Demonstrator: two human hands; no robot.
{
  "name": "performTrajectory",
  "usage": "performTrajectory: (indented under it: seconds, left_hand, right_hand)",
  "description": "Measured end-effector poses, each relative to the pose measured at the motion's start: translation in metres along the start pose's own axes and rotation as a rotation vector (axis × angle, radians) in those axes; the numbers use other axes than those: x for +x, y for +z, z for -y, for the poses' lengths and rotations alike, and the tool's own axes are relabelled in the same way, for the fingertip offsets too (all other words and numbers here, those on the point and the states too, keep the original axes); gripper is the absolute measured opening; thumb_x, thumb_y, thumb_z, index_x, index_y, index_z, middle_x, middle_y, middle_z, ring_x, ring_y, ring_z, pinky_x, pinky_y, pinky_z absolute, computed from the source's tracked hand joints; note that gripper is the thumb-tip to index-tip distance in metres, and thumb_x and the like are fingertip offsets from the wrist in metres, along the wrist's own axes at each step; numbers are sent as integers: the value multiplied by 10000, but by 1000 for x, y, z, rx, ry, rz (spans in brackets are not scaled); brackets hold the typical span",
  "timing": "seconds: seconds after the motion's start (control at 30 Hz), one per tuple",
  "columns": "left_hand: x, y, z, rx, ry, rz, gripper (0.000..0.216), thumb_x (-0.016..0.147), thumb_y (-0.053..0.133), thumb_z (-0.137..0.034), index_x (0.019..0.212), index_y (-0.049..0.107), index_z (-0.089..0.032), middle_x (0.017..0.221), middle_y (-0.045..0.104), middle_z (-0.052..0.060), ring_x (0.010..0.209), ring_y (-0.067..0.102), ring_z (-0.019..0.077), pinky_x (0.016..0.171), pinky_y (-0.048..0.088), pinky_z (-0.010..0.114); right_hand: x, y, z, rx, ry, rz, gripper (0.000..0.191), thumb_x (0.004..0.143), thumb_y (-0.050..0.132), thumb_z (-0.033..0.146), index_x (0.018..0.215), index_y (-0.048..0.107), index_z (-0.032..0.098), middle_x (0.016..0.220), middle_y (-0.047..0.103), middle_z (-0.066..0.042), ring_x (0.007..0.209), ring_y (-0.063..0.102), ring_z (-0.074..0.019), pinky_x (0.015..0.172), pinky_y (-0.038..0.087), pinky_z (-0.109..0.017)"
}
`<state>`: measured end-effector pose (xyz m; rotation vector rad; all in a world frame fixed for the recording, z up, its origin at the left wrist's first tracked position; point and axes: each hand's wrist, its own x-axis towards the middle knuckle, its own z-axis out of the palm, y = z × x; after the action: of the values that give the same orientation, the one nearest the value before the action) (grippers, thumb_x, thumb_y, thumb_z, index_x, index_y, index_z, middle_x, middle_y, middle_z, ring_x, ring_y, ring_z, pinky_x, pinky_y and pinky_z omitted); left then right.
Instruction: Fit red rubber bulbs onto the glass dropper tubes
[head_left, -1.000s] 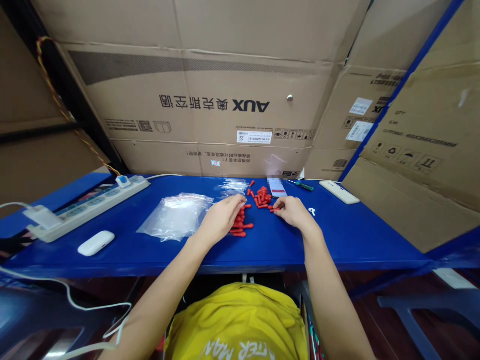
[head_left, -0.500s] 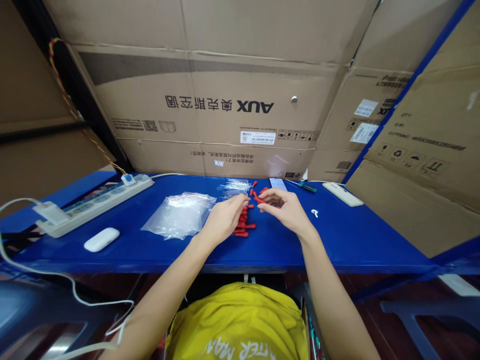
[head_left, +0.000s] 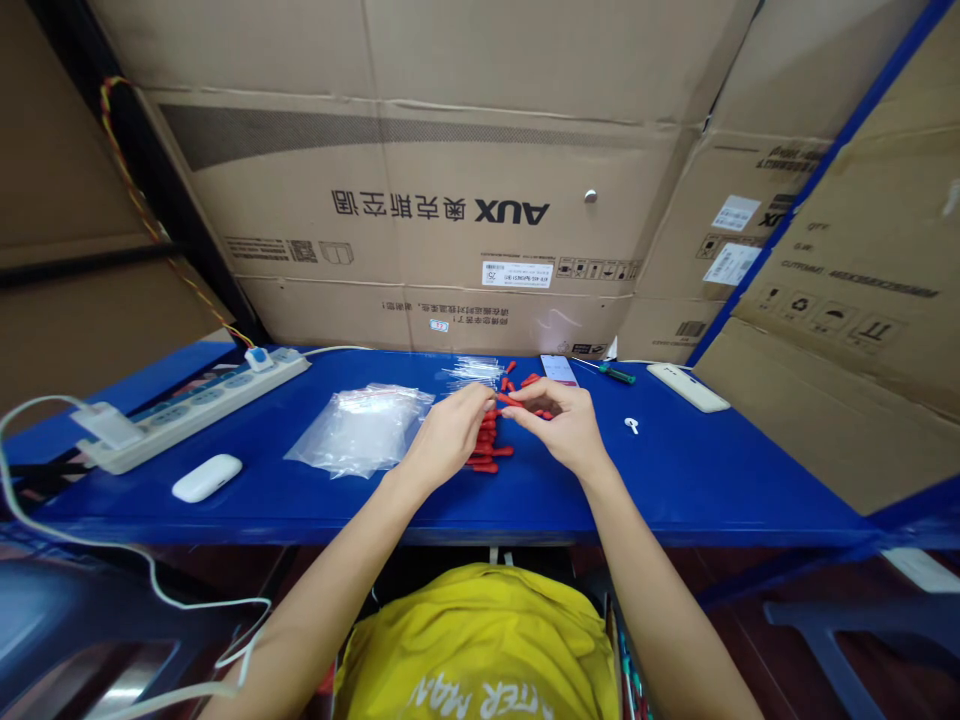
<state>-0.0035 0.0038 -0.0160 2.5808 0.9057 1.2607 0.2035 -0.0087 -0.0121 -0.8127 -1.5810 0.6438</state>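
Observation:
My right hand [head_left: 566,425] pinches a small red handle-shaped piece [head_left: 509,400] between thumb and fingers. Close beside it, my left hand [head_left: 454,430] is closed, its fingertips meeting the near end of that piece; whatever it grips is too small to make out. Under and between the hands lies a pile of similar red pieces [head_left: 484,452], partly covered by the left hand. A few more loose red pieces [head_left: 511,368] lie beyond the fingers. Thin, shiny pale rods [head_left: 472,372] are heaped behind my left hand. Clear plastic bags [head_left: 360,430] are stacked to its left.
On the blue table [head_left: 697,480] are a lit phone [head_left: 556,370], a green-handled screwdriver [head_left: 616,374], a white earbud [head_left: 631,426], a pale phone-like slab [head_left: 687,387], an earbud case [head_left: 206,478] and a power strip [head_left: 202,405]. Cardboard [head_left: 450,150] walls the back.
My right hand has moved left, bringing the red piece up to my left fingertips. The phone's screen now shows a different picture. My left hand has barely shifted.

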Motion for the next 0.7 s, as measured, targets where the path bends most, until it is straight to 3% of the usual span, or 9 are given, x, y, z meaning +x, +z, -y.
performTrajectory:
  seconds: [0.7]
  left_hand:
    - [-1,0,7,93,135,-45,237,1124,409,-199,1085,643,-183,1008,694,95,953,675,217,841,555,323]
  right_hand:
    - [-1,-1,1,-63,-63,-23,127,842,882,345,897,830,243,869,856,-45,731,817,-241,708,653,-361]
